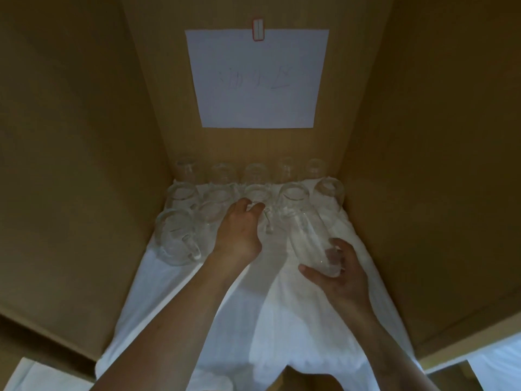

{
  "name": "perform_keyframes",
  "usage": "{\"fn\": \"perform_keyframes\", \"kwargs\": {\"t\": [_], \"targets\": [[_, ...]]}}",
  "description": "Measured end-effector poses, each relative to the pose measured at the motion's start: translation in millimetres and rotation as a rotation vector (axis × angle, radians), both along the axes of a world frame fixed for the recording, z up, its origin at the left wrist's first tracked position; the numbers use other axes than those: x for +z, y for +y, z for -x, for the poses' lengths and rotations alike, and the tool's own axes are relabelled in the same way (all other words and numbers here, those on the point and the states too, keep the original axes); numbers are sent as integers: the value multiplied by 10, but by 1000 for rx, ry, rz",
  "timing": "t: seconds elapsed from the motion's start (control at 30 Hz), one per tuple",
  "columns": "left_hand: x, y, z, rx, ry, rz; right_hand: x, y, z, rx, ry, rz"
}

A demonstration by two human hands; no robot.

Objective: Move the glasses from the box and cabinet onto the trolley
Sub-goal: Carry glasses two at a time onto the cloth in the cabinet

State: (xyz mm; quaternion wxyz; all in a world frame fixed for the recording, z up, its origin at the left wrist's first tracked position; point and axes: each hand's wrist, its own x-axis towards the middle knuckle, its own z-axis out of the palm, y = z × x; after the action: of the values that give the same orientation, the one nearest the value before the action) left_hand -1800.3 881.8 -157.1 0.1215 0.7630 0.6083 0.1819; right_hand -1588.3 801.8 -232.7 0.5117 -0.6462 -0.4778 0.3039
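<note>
The right hand (339,270) grips a tall clear glass (308,238), tilted, near its base; the left hand (239,230) curls its fingers on a glass mug (258,198) mid-row. Risk: the packed glasses stand touching, so a lifted piece may knock a neighbour, and the white cloth (253,320) may snag. The cardboard box (84,136) holds about a dozen glasses. The trolley is not in view.

A storage cabinet (84,136) interior is indicated: wooden walls, a cloth (282,320) lined shelf, rowed glasses (253,176) far, a taped label (256,80).
</note>
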Motion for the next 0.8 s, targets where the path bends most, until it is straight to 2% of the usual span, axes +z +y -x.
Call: {"fn": "perform_keyframes", "kwargs": {"t": [0.1, 0.2, 0.37, 0.43, 0.8], "targets": [[-46, -13, 20, 6, -17, -8, 363, 151, -129, 29, -131, -70], [-77, -22, 22, 6, -35, -17, 681, 311, -180, 100, -317, -37], [-97, -27, 25, -5, -20, -40, 1023, 562, 133, 264, -922, 90], [-99, -19, 29, -12, -30, -40, 1050, 664, 252, 330, -1052, 105], [-135, 91, -34, -30, -85, -59, 889, 1020, 328, 423, -1003, 174]]}}
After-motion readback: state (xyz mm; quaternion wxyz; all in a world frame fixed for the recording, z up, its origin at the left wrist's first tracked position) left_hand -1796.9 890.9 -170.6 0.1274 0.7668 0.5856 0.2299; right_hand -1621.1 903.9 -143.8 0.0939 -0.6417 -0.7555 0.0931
